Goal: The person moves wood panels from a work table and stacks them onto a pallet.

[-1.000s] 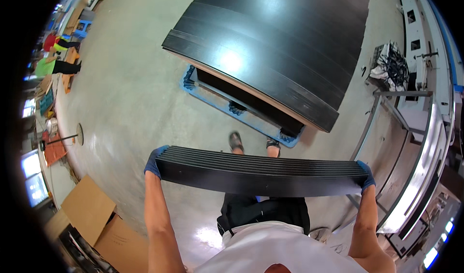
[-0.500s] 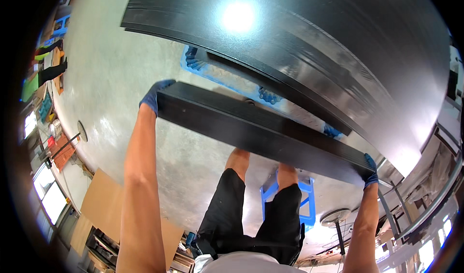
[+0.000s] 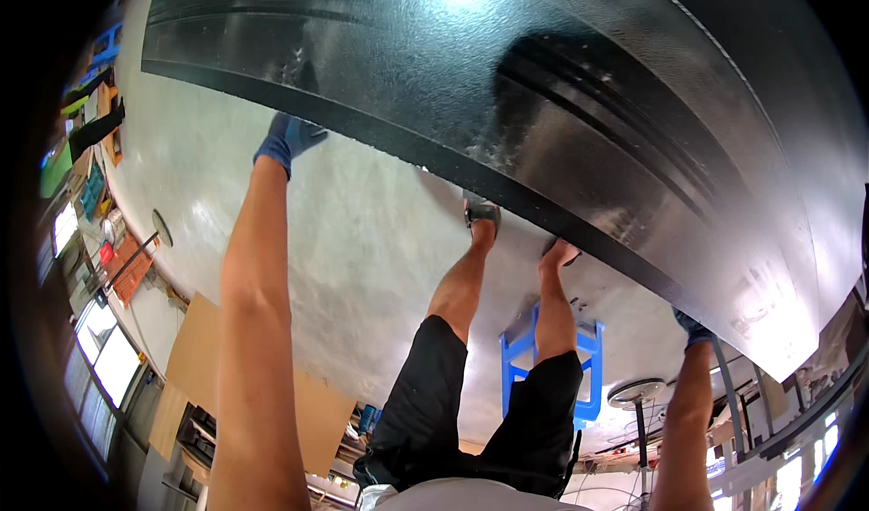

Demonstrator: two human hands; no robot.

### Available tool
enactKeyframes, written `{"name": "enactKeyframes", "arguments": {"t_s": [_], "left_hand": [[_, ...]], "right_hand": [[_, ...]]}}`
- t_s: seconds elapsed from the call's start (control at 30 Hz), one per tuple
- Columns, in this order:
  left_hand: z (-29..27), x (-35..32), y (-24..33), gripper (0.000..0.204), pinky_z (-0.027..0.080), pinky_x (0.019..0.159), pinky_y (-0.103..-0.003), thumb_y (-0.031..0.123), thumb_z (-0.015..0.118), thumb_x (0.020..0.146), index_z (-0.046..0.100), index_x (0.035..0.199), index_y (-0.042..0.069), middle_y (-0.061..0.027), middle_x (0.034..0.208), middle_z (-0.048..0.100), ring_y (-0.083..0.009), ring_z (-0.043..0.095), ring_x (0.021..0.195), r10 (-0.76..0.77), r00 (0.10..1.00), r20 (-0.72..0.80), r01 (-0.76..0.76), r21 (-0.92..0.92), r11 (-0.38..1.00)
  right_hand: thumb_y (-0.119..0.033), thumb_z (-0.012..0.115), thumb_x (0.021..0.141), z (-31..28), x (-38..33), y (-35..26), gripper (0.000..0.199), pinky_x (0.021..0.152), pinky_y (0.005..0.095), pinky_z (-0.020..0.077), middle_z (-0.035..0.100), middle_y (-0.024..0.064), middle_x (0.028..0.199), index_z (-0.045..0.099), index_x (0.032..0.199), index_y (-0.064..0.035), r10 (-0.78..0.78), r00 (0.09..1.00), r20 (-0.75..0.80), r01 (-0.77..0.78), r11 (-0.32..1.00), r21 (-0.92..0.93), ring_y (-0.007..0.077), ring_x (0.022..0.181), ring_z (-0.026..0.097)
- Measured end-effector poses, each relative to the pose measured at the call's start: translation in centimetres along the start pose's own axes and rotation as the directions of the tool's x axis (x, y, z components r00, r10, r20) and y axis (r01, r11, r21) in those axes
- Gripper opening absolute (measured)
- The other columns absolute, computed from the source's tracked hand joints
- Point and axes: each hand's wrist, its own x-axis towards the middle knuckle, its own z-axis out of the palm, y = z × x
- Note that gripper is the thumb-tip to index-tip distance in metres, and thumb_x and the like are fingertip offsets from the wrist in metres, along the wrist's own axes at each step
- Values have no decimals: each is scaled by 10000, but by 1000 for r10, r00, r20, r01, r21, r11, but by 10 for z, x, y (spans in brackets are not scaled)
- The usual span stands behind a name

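A big stack of glossy black panels [image 3: 543, 85] fills the upper part of the view, its near edge running from upper left to lower right. My left hand [image 3: 288, 138], in a blue glove, grips that near edge at the left. My right hand [image 3: 692, 325], also gloved in blue, holds the same edge at the lower right, with its fingers hidden under the panels. The black bundle I carry now lies against the stack and I cannot tell it apart from the stack. My bare legs [image 3: 471, 276] and black shorts [image 3: 489, 420] show below the edge.
A blue metal frame [image 3: 593, 366] stands on the grey concrete floor [image 3: 362, 239] by my right leg. Flat cardboard [image 3: 204, 366] lies at the lower left, with shelves and windows [image 3: 100, 357] beyond. A round stand base [image 3: 636, 391] sits at the lower right.
I have bent further down. The black bundle has moved forward and up until it meets the big stack. The stack now fills most of the view.
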Motion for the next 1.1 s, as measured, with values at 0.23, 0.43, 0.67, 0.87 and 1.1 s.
{"name": "enactKeyframes", "arguments": {"t_s": [0.23, 0.43, 0.67, 0.87, 1.1], "left_hand": [[48, 20, -94, 359, 462, 978, -410, 293, 475, 963, 591, 1213, 62, -129, 1209, 607, -253, 558, 1133, 497, 832, 246, -328, -504, 799], [112, 17, -51, 382, 476, 951, -401, 297, 448, 969, 566, 1217, 30, -112, 1220, 604, -242, 557, 1132, 387, 920, 67, -246, -670, 700], [84, 25, -53, 390, 468, 944, -429, 356, 495, 948, 562, 1226, 91, -66, 1242, 597, -232, 545, 1154, 316, 892, 324, -95, -549, 831], [39, 24, -18, 378, 464, 946, -435, 331, 509, 947, 573, 1219, 76, -64, 1216, 619, -239, 558, 1139, 333, 765, 552, -35, -479, 877], [44, 33, 41, 388, 464, 925, -421, 351, 500, 948, 580, 1211, 78, -58, 1195, 628, -233, 568, 1109, 309, 923, 228, -262, -214, 941]], "right_hand": [[-242, 535, 954, 55, 16, 94, 329, 957, 411, 477, 635, 131, 1205, 594, 1185, -16, 9, 964, 266, -115, 915, 386, 254, 1119, 587], [-210, 528, 960, 54, 41, 64, 348, 1036, 456, 437, 595, 131, 1290, 568, 1248, -19, 76, 987, 141, -111, 961, 255, 273, 1200, 551], [-248, 456, 995, 53, 26, 62, 339, 1045, 464, 436, 598, 99, 1301, 586, 1237, -48, 107, 991, 79, -106, 994, -21, 259, 1234, 539], [-309, 466, 978, 50, -5, 41, 349, 1023, 494, 442, 621, 92, 1258, 622, 1187, -76, 73, 995, 61, -83, 980, 180, 277, 1198, 560], [-336, 457, 978, 77, -32, -43, 340, 1009, 478, 428, 628, 90, 1181, 624, 1134, -84, -250, 967, -46, 249, 968, -27, 277, 1140, 553]]}}
